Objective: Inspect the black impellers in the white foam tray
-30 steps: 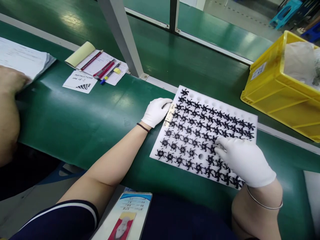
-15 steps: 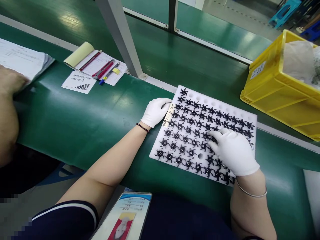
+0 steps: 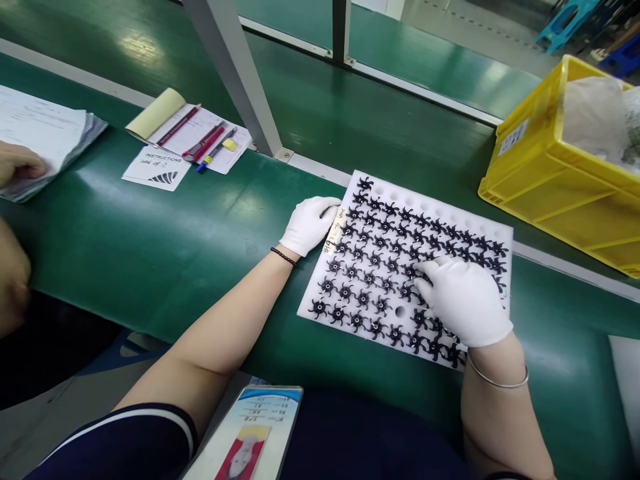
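Observation:
A white foam tray [image 3: 311,308] lies on the green bench, filled with rows of black impellers [image 3: 375,260] with curved blades. My left hand [image 3: 309,225], in a white glove, holds the tray's left edge beside a handwritten paper label [image 3: 334,232]. Over the right half of the tray is my gloved right hand [image 3: 463,300], its thumb and fingertips bent down around a black impeller in the middle rows. The palm hides several impellers beneath it. One bare hole [image 3: 400,312] shows in the lower rows, and the top row holds one impeller beside several bare holes.
A yellow crate [image 3: 560,180] with plastic bagging stands at the back right. At the back left lie a notepad [image 3: 155,113] with pens and an instruction card [image 3: 156,168]. Another person's hand [image 3: 20,163] rests on papers [image 3: 50,120] at far left. A grey post [image 3: 235,80] rises behind the bench.
Both my hands stay almost where they were on the tray; the view shifts slightly. At far left, the other person's hand and arm have moved lower.

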`<state>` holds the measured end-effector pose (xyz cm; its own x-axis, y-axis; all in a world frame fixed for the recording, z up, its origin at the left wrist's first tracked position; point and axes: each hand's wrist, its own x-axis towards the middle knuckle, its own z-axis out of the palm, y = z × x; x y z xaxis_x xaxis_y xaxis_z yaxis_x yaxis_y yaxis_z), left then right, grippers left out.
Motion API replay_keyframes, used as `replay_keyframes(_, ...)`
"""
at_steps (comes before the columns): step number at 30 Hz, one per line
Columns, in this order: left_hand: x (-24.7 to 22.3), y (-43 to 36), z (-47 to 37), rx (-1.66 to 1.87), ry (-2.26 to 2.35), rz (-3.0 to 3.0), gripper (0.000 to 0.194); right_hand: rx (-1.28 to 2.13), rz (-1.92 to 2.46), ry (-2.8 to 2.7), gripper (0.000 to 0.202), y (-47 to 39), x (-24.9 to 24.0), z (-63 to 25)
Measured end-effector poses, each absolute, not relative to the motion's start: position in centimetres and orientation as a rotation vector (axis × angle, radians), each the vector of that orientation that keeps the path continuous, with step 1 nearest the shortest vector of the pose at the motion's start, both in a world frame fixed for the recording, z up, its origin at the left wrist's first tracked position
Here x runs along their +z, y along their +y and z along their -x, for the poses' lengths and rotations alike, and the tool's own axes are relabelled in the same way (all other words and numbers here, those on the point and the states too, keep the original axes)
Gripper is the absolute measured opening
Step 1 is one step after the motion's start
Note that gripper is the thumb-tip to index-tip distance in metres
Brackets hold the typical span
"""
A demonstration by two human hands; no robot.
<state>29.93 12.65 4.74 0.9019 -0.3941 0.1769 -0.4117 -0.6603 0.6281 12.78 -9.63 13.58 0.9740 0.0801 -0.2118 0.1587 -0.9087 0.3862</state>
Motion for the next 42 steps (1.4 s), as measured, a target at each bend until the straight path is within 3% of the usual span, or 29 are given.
replay_keyframes(9,4.6,12.7,-30.0,0.055,-0.589,-2.350,0.031,-0.203,-2.741,0.133,0.015,-9.8,13.3,-12.8)
replay_keyframes(23,4.3,12.8,-30.2,0.044,-0.641,-2.336,0.030,-0.465,-2.646,0.178,0.022,-8.8,14.6,-12.9)
replay_keyframes(34,4.4,12.8,-30.1,0.039,-0.627,-2.334,0.030,-0.126,-2.833,0.097,0.017,-9.7,13.2,-12.8)
replay_keyframes(42,4.6,12.9,-30.2,0.040,-0.618,-2.318,0.035,-0.224,-2.849,0.023,0.018,-8.6,13.9,-13.0)
